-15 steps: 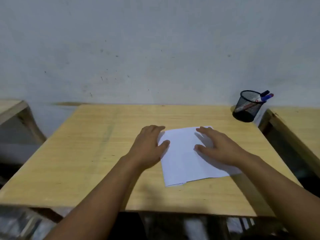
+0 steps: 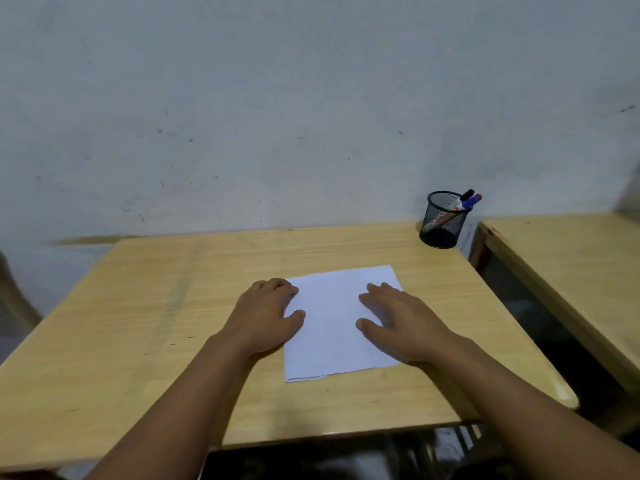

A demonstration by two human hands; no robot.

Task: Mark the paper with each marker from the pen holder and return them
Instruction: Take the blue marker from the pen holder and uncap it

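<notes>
Markers (image 2: 467,201) partly hidden inside mesh holder (image 2: 441,221).

I have both bare forearms reaching forward from the bottom corners, angled inward toward each other. My left hand (image 2: 265,315) lies palm down with fingers together and the thumb spread toward the right. My right hand (image 2: 403,322) lies flat the same way, fingers extended and slightly splayed, thumb pointing left, neither hand curled around anything, and a gap between them.
</notes>
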